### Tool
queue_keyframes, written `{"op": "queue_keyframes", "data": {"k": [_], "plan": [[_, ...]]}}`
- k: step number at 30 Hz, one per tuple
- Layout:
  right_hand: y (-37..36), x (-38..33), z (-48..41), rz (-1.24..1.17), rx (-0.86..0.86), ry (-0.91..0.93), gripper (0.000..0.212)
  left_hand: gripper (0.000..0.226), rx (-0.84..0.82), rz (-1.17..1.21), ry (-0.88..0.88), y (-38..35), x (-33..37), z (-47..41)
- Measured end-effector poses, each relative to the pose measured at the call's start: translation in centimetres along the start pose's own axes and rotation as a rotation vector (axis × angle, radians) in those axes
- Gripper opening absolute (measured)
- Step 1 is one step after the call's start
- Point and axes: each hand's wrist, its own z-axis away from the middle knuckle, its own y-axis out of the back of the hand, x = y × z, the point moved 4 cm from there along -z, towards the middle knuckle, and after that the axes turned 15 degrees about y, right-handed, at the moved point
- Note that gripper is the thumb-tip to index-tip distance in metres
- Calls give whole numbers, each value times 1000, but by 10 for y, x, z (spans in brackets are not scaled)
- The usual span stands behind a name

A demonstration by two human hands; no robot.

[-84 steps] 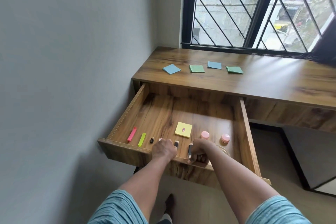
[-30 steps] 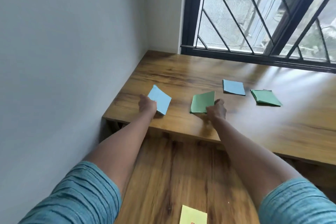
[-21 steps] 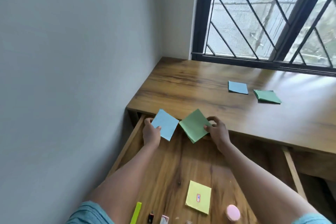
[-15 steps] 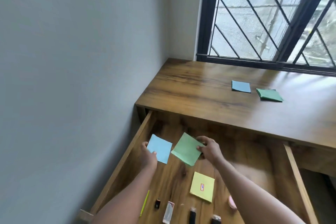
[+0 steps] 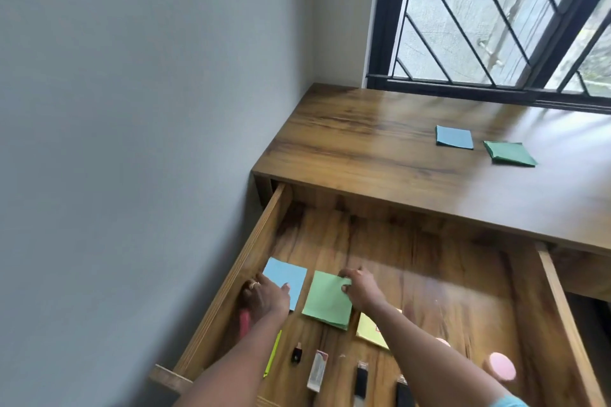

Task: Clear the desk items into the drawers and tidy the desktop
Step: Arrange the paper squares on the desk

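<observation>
The wooden drawer (image 5: 254, 241) stands pulled out below the desktop (image 5: 380, 155). My left hand (image 5: 266, 299) holds a blue note pad (image 5: 287, 276) low over the drawer floor, near the left wall. My right hand (image 5: 362, 287) pinches a green note pad (image 5: 325, 302) beside it; the pad looks to be lying on the floor. On the desktop lie a second blue pad (image 5: 454, 137) and a darker green pad (image 5: 509, 153), side by side near the window.
Lying in the drawer are a yellow pad (image 5: 368, 330), a pink marker (image 5: 244, 324), a yellow-green marker (image 5: 272, 353), several small dark and white items (image 5: 317, 370) and a pink round lid (image 5: 502, 370). A grey wall bounds the left.
Both hands left the drawer front, picked a blue and a green pad off the desktop, and brought them down into the drawer, where they now sit low on the left.
</observation>
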Motion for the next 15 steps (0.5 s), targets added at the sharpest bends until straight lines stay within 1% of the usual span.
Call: {"op": "queue_keyframes", "data": {"k": [3,5,7,9,15], "plan": [[-8,3,4,25,9,-30,43,97,46,-102,-59,-7,1,2],[-12,3,8,42,18,-46,52,104,40,-135,-69,-11,3,1],[-16,2,9,77,19,-40,62,105,28,-146,-68,-11,4,1],[-19,1,10,124,18,-13,65,105,26,-163,-67,-9,4,2],[-22,-4,11,223,58,17,63,105,17,-188,-52,-9,5,4]]}}
